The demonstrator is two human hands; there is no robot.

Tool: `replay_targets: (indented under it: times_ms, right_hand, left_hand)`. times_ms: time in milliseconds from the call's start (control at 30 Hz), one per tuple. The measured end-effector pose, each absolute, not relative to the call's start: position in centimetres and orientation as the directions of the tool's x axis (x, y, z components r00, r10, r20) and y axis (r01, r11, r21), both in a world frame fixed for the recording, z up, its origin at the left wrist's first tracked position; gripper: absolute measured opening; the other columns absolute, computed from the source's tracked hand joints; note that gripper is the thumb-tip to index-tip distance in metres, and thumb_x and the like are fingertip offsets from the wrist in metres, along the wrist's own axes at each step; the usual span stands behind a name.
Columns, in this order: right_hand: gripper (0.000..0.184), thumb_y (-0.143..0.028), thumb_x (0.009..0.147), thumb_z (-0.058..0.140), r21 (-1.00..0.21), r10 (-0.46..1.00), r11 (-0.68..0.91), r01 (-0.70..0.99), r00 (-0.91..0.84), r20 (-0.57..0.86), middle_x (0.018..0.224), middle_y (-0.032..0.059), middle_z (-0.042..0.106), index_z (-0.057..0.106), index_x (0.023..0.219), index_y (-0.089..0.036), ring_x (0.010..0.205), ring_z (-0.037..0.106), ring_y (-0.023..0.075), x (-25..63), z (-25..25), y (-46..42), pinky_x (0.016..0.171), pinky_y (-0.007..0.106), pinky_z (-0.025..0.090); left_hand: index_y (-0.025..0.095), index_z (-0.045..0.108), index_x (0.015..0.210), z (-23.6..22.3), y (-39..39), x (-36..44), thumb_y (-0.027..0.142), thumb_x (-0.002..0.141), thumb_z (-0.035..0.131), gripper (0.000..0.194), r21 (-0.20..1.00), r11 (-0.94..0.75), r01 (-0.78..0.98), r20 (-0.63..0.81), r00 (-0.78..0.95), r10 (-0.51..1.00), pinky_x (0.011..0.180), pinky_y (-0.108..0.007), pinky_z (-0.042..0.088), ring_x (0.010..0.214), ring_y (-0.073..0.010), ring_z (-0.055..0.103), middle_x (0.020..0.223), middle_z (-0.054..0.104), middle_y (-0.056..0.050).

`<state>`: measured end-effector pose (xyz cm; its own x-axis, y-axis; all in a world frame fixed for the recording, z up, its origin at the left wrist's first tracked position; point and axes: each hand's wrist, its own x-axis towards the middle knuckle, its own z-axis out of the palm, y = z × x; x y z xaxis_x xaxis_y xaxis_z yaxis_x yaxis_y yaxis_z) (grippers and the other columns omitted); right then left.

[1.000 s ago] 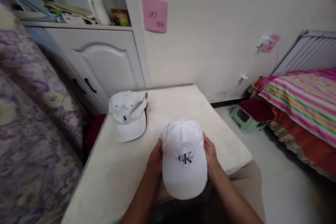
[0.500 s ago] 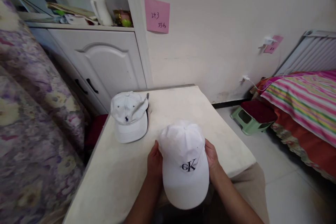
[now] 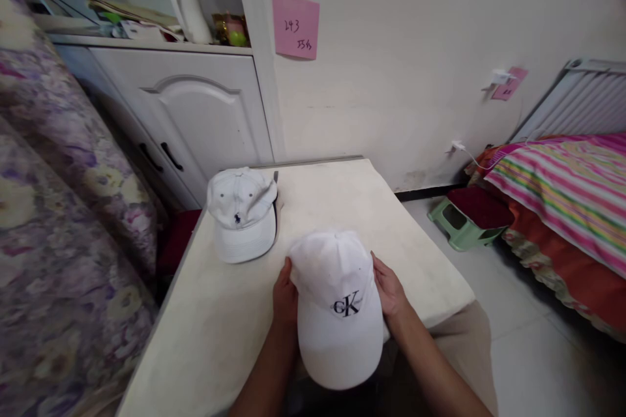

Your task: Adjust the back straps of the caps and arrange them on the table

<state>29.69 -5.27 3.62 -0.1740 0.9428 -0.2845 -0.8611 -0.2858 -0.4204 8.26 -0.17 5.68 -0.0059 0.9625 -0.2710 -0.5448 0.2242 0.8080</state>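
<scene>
A white baseball cap [image 3: 337,313] with black "CK" letters is held between my two hands at the near edge of the table, its brim pointing toward me. My left hand [image 3: 285,296] grips its left side, with the fingertips partly hidden behind the cap. On the opposite side my right hand [image 3: 390,288] holds the cap's edge, thumb up and the other fingers tucked beneath. To the left and farther back, a second white baseball cap [image 3: 240,212] with a small dark rider logo lies on the table, brim facing me; neither hand touches it.
The cream-covered table [image 3: 332,195] reaches back to the wall. A white cabinet [image 3: 205,111] and a floral curtain [image 3: 59,241] stand to the left. On the right are a green stool [image 3: 452,225] and a bed [image 3: 577,176] with striped bedding.
The held cap has shifted slightly left. My right hand has moved a little along its side, showing more of the fingers. The other cap lies where it was.
</scene>
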Motion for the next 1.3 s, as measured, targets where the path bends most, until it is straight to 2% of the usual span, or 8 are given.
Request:
replay_targets:
  times_ms: [200,367,533,733,833,1033,1200,1300]
  right_hand:
    - [0.030,-0.037,0.092,0.062,-0.407,0.944,-0.298,-0.864,-0.204,-0.258,0.100,0.0098,0.079,0.070,0.108,-0.013,0.104,0.072,0.0260,28.8,5.1,-9.1,0.101,0.044,0.050]
    - [0.030,-0.022,0.088,0.068,-0.396,0.951,-0.233,-0.888,-0.123,-0.284,0.116,0.0107,0.076,0.069,0.117,-0.011,0.105,0.072,0.0221,26.5,4.3,-14.3,0.101,0.036,0.051]
    - [0.028,-0.018,0.079,0.078,-0.312,0.939,-0.198,-0.929,-0.089,-0.333,0.118,0.0052,0.075,0.074,0.106,-0.018,0.109,0.070,0.0188,23.1,3.1,-17.2,0.104,0.031,0.049]
    - [0.043,-0.015,0.078,0.078,-0.434,0.968,-0.181,-0.882,-0.083,-0.236,0.125,0.0116,0.071,0.068,0.120,-0.016,0.117,0.066,0.0256,24.3,4.9,-16.7,0.109,0.041,0.044]
    - [0.047,-0.013,0.077,0.078,-0.496,0.972,-0.185,-0.848,-0.081,-0.223,0.126,0.0147,0.070,0.067,0.122,-0.013,0.120,0.064,0.0279,26.3,5.6,-16.4,0.110,0.043,0.042]
    - [0.050,-0.014,0.076,0.079,-0.533,0.965,-0.201,-0.822,-0.072,-0.253,0.125,0.0154,0.070,0.066,0.124,-0.013,0.119,0.065,0.0294,27.2,5.7,-16.1,0.108,0.045,0.044]
    - [0.038,-0.017,0.083,0.074,-0.417,0.962,-0.096,-0.904,0.024,-0.273,0.126,0.0074,0.071,0.069,0.120,-0.021,0.119,0.065,0.0224,25.8,4.1,-16.0,0.108,0.039,0.047]
    - [0.027,-0.028,0.085,0.074,-0.333,0.947,-0.057,-0.941,0.055,-0.315,0.122,0.0030,0.073,0.073,0.112,-0.024,0.118,0.066,0.0195,24.7,2.4,-16.4,0.107,0.037,0.049]
  left_hand:
    - [0.011,0.076,0.092,7.1,-0.2,8.7,0.051,0.077,0.074,0.043,0.813,0.235,-0.532,-0.269,0.014,0.963,0.083,-0.034,0.055,0.084,-0.0256,0.070,0.084,0.078,-0.007]
    - [0.012,0.075,0.085,8.6,-1.3,9.0,0.056,0.080,0.070,0.045,0.659,0.390,-0.643,-0.328,0.222,0.918,0.083,-0.035,0.056,0.082,-0.0278,0.071,0.074,0.076,-0.007]
    - [0.012,0.076,0.091,9.2,-1.9,9.0,0.062,0.085,0.060,0.052,0.537,0.543,-0.645,-0.377,0.393,0.839,0.085,-0.040,0.056,0.092,-0.0334,0.072,0.079,0.078,-0.011]
    - [0.012,0.073,0.112,9.4,-2.2,9.0,0.066,0.084,0.059,0.063,0.500,0.647,-0.576,-0.419,0.493,0.763,0.089,-0.044,0.055,0.098,-0.0356,0.071,0.091,0.079,-0.013]
    - [0.012,0.071,0.116,9.6,-1.6,9.4,0.060,0.088,0.058,0.058,0.490,0.648,-0.583,-0.459,0.460,0.760,0.090,-0.044,0.055,0.102,-0.0343,0.071,0.097,0.079,-0.015]
    - [0.014,0.071,0.116,9.1,-0.3,9.9,0.048,0.092,0.058,0.043,0.475,0.612,-0.632,-0.489,0.389,0.781,0.087,-0.041,0.057,0.098,-0.0311,0.073,0.088,0.080,-0.012]
    - [0.008,0.070,0.120,8.9,-1.4,9.3,0.051,0.089,0.063,0.053,0.557,0.581,-0.594,-0.459,0.362,0.811,0.089,-0.042,0.055,0.098,-0.0333,0.073,0.096,0.079,-0.015]
    - [0.008,0.072,0.116,9.7,-2.1,9.3,0.052,0.089,0.061,0.053,0.589,0.586,-0.557,-0.480,0.342,0.808,0.091,-0.043,0.055,0.098,-0.0341,0.073,0.095,0.079,-0.017]
